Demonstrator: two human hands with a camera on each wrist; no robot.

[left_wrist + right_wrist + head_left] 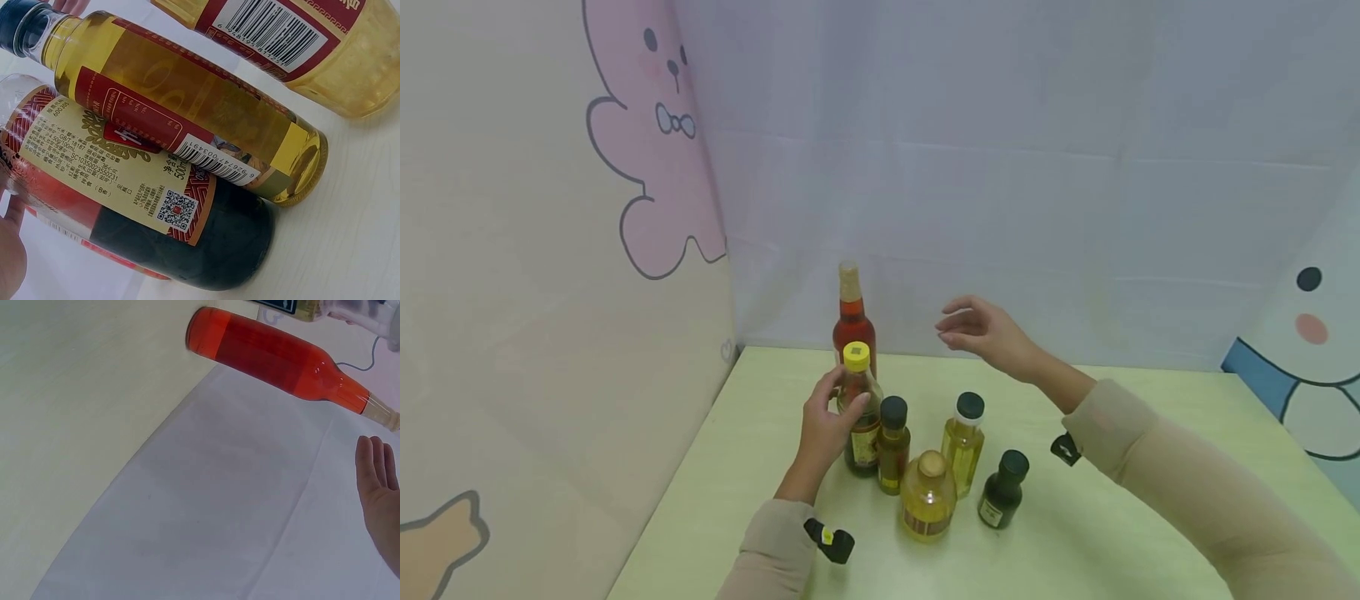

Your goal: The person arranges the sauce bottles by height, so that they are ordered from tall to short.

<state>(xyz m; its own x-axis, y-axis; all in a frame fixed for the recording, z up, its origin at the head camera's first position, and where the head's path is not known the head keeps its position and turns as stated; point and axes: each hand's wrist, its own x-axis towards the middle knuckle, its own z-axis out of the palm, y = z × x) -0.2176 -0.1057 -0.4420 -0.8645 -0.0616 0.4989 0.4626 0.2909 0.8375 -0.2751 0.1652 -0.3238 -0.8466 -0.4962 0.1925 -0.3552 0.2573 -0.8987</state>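
Observation:
My left hand [825, 425] is around the upper part of a yellow-capped bottle of dark sauce [865, 446], thumb in front and fingers behind; the bottle stands upright on the table. In the left wrist view, part of the left hand [11, 250] shows at the edge by this sauce bottle [187, 231]. Close behind it rises a tall bottle of red liquid [853, 329] with a pale top. My right hand [988, 333] hovers in the air to the right of that red bottle [269, 356], holding nothing, its fingers loosely bent and apart from it.
A slim dark-capped oil bottle [892, 458] touches or nearly touches the sauce bottle's right side. Further right stand a round yellow bottle [928, 500], a black-capped yellow oil bottle [962, 454] and a small dark bottle [1002, 496]. A white curtain [1000, 208] hangs behind the table [715, 500].

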